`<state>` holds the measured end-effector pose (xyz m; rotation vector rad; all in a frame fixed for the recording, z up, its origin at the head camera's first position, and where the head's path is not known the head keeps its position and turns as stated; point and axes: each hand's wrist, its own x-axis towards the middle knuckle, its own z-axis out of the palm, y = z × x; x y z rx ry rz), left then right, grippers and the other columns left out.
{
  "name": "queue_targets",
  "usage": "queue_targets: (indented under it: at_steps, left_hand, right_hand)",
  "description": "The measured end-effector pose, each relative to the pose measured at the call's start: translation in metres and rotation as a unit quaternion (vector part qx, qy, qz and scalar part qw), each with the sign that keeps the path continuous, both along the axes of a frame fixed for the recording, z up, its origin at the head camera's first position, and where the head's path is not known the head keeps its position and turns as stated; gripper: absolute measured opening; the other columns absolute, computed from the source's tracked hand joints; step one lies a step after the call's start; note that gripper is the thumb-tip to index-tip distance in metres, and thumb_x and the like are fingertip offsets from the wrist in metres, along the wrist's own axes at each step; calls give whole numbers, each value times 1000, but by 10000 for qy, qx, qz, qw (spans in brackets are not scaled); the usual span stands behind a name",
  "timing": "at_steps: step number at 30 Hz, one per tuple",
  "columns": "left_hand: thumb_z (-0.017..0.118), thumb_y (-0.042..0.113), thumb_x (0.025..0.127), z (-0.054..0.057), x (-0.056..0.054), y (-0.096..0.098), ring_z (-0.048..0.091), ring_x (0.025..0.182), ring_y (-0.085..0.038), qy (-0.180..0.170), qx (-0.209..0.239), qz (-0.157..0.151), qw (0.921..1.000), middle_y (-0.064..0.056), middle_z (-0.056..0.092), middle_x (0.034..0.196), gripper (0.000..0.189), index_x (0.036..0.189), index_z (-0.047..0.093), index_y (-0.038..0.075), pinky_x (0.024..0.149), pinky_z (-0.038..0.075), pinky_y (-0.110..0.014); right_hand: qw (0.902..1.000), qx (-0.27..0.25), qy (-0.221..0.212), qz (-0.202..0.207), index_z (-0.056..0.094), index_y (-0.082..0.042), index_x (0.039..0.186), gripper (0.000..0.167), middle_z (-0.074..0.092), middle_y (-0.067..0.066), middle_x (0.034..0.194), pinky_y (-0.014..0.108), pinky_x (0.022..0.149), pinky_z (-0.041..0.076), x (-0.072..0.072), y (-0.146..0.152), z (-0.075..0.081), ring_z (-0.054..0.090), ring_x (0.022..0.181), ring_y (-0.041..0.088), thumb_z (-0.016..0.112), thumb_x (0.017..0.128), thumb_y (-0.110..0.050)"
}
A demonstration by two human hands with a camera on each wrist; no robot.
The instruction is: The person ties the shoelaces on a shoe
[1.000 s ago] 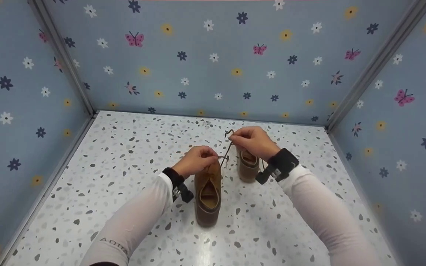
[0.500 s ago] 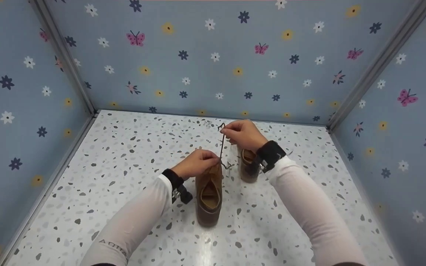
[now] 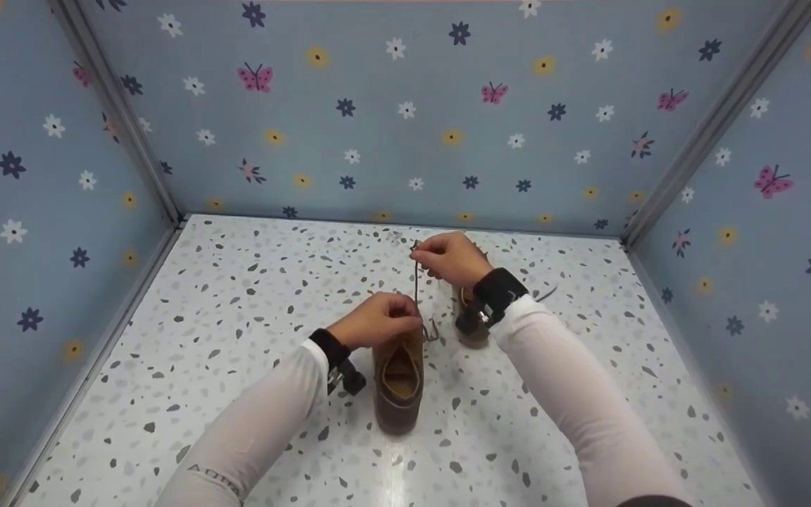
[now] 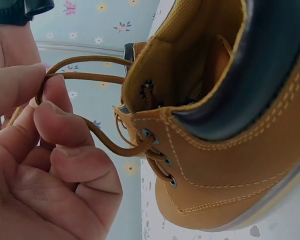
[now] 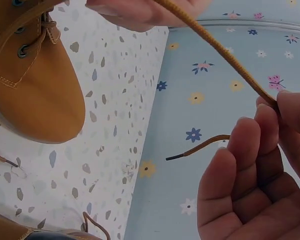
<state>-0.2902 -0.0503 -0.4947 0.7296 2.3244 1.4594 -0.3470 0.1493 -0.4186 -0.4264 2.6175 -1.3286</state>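
A tan lace-up shoe (image 3: 398,417) with a dark padded collar stands on the floor, its toe pointing away from me. Over its front, my left hand (image 3: 376,321) pinches the brown laces between thumb and forefinger; in the left wrist view the lace (image 4: 106,143) loops out from the eyelets to those fingers. Farther off and higher, my right hand (image 3: 453,258) pinches a shoelace (image 5: 221,51) that runs straight between the two hands. A free lace tip (image 5: 175,157) sticks out past the right fingers. The knot area is partly hidden by the left fingers.
A matching shoe (image 3: 474,342) stands to the right, partly covered by my right wrist and its camera. Another loose lace end (image 3: 434,332) hangs beside the nearer shoe. Blue flowered panels (image 3: 405,155) enclose the speckled white floor (image 3: 236,317) at the back and both sides.
My right hand has moved left, and the lace it holds has turned from slanting to nearly upright. My left hand has sunk slightly. The other lace end now hangs lower beside the shoe.
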Motion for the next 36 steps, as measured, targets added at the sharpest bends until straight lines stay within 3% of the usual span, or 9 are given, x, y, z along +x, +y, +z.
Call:
queue_targets:
  at_steps: [5, 11, 15, 21, 27, 33, 36]
  left_hand:
    - [66, 20, 101, -3, 2, 0, 61, 81, -11, -32, 55, 124, 9999, 3, 68, 89, 19, 97, 73, 3, 74, 50, -26]
    - [66, 23, 102, -5, 3, -3, 61, 78, -13, -249, 172, 344, 9989, 4, 66, 86, 21, 91, 71, 6, 72, 51, -27]
    - [67, 22, 101, -7, 2, -5, 58, 73, -14, -376, 291, 522, 9975, 5, 61, 80, 21, 82, 66, 13, 68, 49, -27]
    - [68, 21, 100, -9, 1, -5, 57, 73, -10, -347, 318, 740, 9961, 7, 60, 79, 18, 84, 68, 13, 68, 49, -26]
    - [69, 19, 99, -8, 2, -5, 57, 77, -11, -403, 377, 834, 9950, 6, 60, 81, 17, 86, 68, 10, 70, 49, -27]
    - [68, 21, 100, -6, 3, -7, 57, 78, -12, -461, 360, 854, 9946, 5, 60, 83, 16, 87, 68, 12, 71, 48, -27]
    - [68, 21, 101, -8, 3, -7, 57, 78, -12, -427, 402, 842, 9947, 5, 61, 83, 16, 89, 69, 10, 71, 49, -27]
  right_hand:
    - [9981, 543, 85, 264, 80, -19, 115, 24, 71, -2, 84, 23, 65, 49, -1, 0, -3, 62, 69, 8, 67, 102, -35]
    - [9960, 731, -139, 490, 74, -18, 131, 31, 77, 13, 103, 23, 66, 52, 1, 8, -2, 66, 73, 11, 63, 105, -31]
    - [9962, 703, -185, 480, 74, -15, 129, 30, 76, 14, 105, 24, 70, 53, 1, 16, -3, 66, 76, 12, 62, 105, -29]
    - [9965, 737, -130, 366, 76, -15, 122, 27, 75, 14, 103, 27, 70, 55, 5, 35, -5, 68, 82, 21, 63, 105, -30]
    - [9983, 470, -186, 299, 78, -16, 116, 22, 72, 11, 92, 26, 65, 52, 17, 52, -13, 67, 78, 28, 66, 103, -28]
    - [9951, 630, 192, 743, 79, -14, 113, 18, 76, 11, 101, 27, 76, 54, 36, 55, -33, 66, 83, 10, 69, 101, -23]
    - [9920, 699, 228, 1022, 79, -13, 114, 18, 77, 11, 100, 28, 77, 55, 46, 52, -42, 66, 81, 9, 71, 100, -22]
